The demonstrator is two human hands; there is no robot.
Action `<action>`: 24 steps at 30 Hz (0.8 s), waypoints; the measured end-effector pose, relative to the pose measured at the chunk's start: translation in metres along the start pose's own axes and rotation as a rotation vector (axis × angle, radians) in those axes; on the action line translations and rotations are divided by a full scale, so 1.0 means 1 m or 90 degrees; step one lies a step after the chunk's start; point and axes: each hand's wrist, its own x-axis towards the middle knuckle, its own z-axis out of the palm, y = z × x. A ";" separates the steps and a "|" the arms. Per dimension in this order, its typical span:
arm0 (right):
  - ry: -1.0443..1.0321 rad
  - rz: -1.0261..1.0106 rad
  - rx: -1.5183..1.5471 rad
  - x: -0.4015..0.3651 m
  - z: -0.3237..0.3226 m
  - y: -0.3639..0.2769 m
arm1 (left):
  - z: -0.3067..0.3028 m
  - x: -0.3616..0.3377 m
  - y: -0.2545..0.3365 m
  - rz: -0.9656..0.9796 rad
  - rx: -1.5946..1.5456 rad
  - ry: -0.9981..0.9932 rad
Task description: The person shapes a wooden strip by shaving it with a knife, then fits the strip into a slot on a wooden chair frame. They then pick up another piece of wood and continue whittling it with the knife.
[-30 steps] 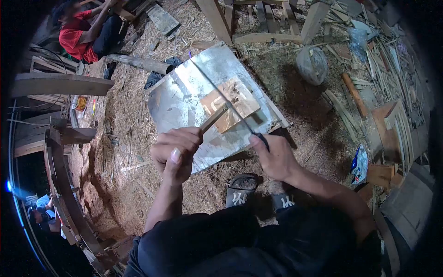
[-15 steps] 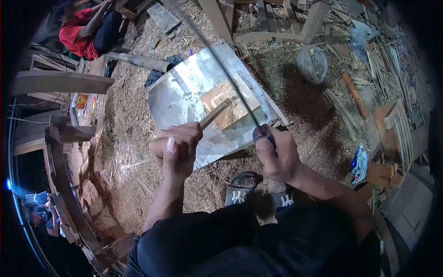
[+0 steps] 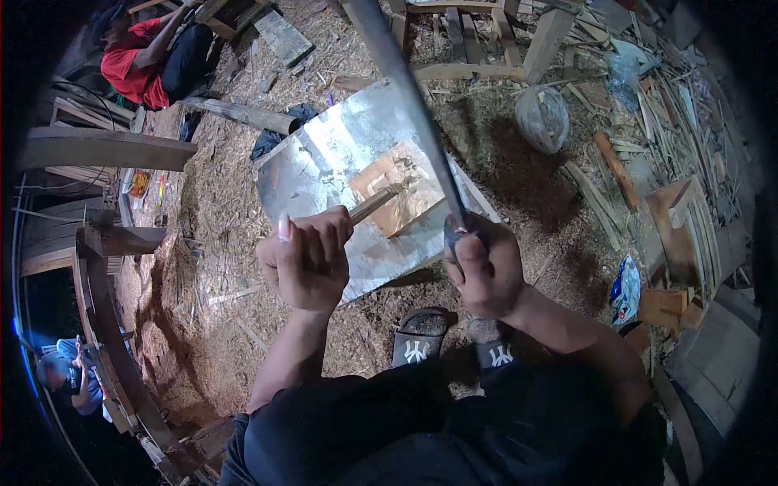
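My left hand (image 3: 306, 263) is closed around a short wooden stick (image 3: 374, 203). The stick's far end is over a square wooden block (image 3: 421, 201), which lies on a pale, flat board (image 3: 296, 190) with a worn, shiny surface. In my right hand (image 3: 489, 271) I grip the handle of a long machete (image 3: 415, 109). Its dark blade points up and away from me, passing above the block in view; its tip runs out at the top edge. The handle is mostly hidden by my fingers.
Wood shavings cover the ground. My sandals (image 3: 417, 344) are below the board. A person in red (image 3: 134, 61) sits at upper left, another person (image 3: 73, 377) at lower left. Curved timbers (image 3: 105, 150) stand left. Plastic bags (image 3: 543, 120) and wood scraps (image 3: 616, 170) lie right.
The machete has turned, so more of its blade's flat side shows, and it tilts further toward the camera. My left hand has rotated slightly and still holds the stick.
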 end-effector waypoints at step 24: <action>-0.029 0.010 -0.060 0.006 0.002 -0.017 | -0.007 -0.001 -0.002 0.028 0.001 -0.040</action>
